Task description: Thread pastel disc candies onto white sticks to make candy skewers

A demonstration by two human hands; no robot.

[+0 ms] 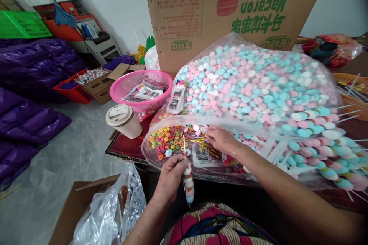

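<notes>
pink basket [120,88] of label packets, lidded paper cup [124,120], macaron carton [184,11], purple bags [25,115], green crate [20,25]

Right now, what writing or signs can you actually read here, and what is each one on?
"Macaron", green, upside down: cardboard box.
Handling pictograms, upside down: same box.
Green characters below it: not legible to me.
Printed packets in the pink basket: too small.
Label card on the candy bag: blurred.

Left hand [170,176] grips a candy skewer [188,182], stick poking up past the fingers [178,162], pastel discs hanging below them. Right hand [220,139] presses down among yellow twist ties [202,143], ring candies [166,141] just left of its fingertips, a big candy bag [258,80] beyond.
</notes>
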